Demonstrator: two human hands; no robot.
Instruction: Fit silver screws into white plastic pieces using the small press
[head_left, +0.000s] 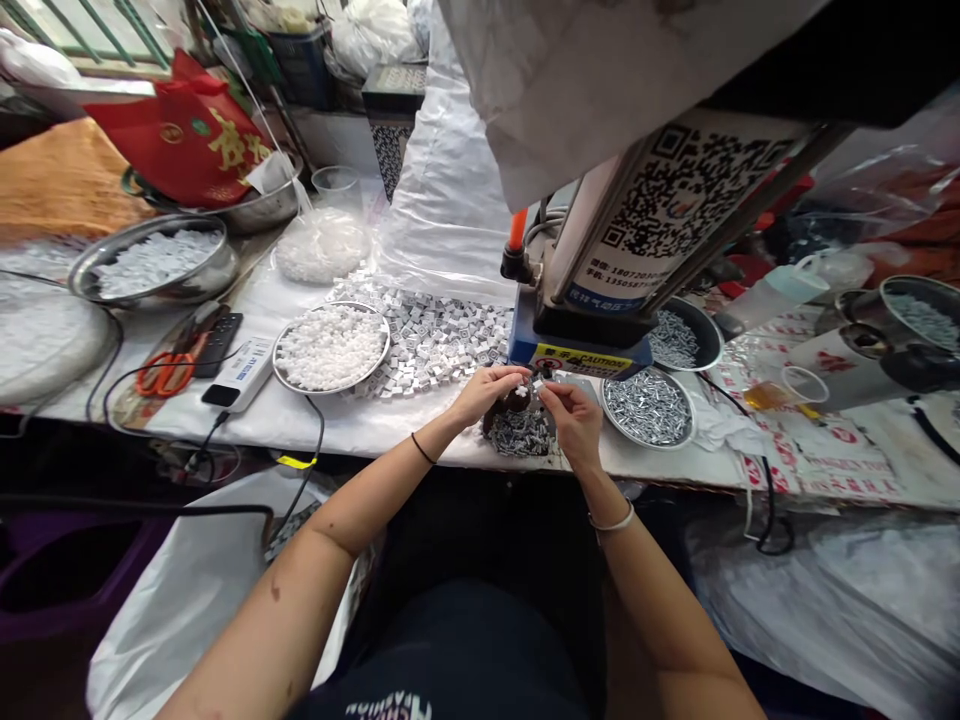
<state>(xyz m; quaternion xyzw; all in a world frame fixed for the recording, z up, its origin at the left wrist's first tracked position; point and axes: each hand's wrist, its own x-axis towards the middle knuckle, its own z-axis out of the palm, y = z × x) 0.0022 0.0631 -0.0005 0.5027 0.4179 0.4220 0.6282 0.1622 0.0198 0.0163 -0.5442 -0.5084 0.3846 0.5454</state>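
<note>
Field notes, bench press station. A small white plastic piece (522, 389) is being pinched between thumb and fingertips of the left hand (486, 392), held just in front of the base of a bench press (581, 345), near the centre of the frame. The right hand (571, 422) is being held with its fingertips drawn together just beside the left; whether anything is gripped there cannot be told at this size.

A heap of small metal parts (519, 434) is being kept on the table (375, 437) directly below both hands, with a dark object (514, 402) partly hidden behind the fingers. To the right, silver metal pieces are being held in a round steel tray (646, 445). To the left, white plastic pieces are being held in a round steel plate (330, 392), and loose square tags (431, 340) are being left spread across the table behind it.

Risks are being noted. Fingers working this close to the press could be caught if it is cycled before they are withdrawn. The pinched piece is small and could be dropped among the metal parts through a loose grip. A sleeve or elbow brushing the loose square tags could scatter them, as nothing is confining them.
</note>
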